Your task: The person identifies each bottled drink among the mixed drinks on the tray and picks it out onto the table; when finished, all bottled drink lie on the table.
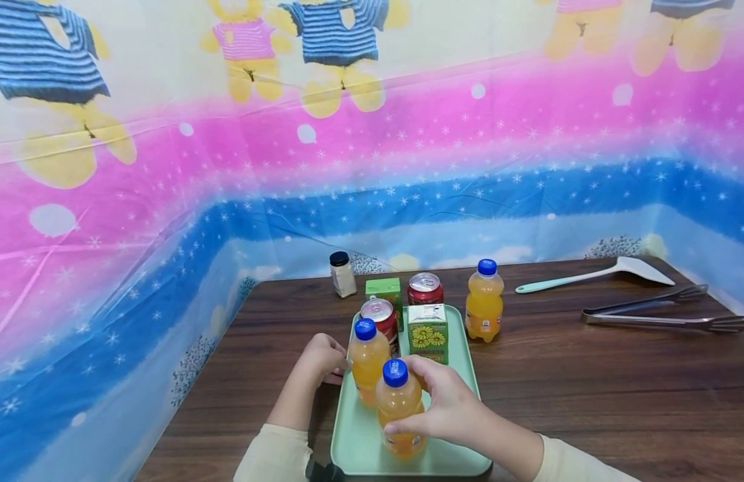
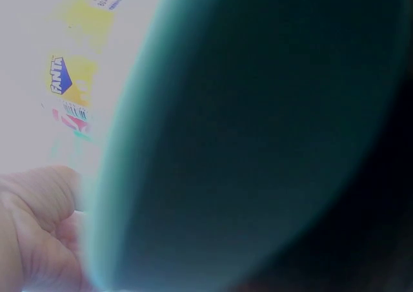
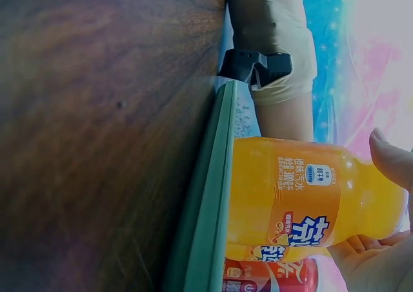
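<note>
My right hand [image 1: 453,405] holds the nearest orange soda bottle [image 1: 402,408], thumb on its near side and fingers behind it. That blue-capped bottle stands upright on the near half of a pale green tray [image 1: 360,448]. At the tray's left edge, my left hand [image 1: 324,358] pinches the rim; the tray's dark underside fills much of the left wrist view. A second orange soda bottle [image 1: 370,365] stands on the tray beside the held one. Behind them are two red soda cans [image 1: 425,294] and two green drink cartons [image 1: 428,335]. The right wrist view shows the held bottle's orange label [image 3: 303,195].
Right of the tray stands a third orange soda bottle [image 1: 485,304]. A black-capped jar [image 1: 342,278] is at the table's back edge. Metal tongs [image 1: 655,318] and a white-headed spatula [image 1: 637,270] lie at the right on the dark wooden table [image 1: 577,395]. A printed cloth hangs behind.
</note>
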{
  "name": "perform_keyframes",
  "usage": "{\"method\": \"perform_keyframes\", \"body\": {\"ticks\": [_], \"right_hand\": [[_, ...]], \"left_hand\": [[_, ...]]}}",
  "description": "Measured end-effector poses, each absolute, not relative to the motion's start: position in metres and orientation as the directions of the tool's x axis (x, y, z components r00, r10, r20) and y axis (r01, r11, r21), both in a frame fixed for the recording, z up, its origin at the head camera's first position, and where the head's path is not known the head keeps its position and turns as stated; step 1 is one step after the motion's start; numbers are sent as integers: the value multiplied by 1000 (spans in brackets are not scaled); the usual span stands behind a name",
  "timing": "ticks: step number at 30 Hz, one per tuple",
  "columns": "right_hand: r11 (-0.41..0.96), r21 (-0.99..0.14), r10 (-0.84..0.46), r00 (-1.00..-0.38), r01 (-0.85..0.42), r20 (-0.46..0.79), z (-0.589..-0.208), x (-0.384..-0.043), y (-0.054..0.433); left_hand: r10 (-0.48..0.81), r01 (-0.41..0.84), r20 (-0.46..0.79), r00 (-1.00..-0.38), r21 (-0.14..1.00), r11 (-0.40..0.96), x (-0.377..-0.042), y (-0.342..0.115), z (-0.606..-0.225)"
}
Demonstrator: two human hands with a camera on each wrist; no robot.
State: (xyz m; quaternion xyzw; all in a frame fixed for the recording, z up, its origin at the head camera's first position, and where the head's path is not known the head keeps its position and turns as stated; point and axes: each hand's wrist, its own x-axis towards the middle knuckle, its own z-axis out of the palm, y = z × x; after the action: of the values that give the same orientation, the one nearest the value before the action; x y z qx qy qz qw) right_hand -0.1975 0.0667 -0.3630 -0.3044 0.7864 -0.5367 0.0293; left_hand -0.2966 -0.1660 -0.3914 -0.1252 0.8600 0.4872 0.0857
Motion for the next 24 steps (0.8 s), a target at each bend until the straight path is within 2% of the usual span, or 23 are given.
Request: {"method": "perform_keyframes", "body": {"ticks": [24], "right_hand": [[162,-895,-475,-828,-415,298,-353,-196,76]], "left_hand": [[-124,-292,-266,-956,819,494,-295,-166,-390]]}}
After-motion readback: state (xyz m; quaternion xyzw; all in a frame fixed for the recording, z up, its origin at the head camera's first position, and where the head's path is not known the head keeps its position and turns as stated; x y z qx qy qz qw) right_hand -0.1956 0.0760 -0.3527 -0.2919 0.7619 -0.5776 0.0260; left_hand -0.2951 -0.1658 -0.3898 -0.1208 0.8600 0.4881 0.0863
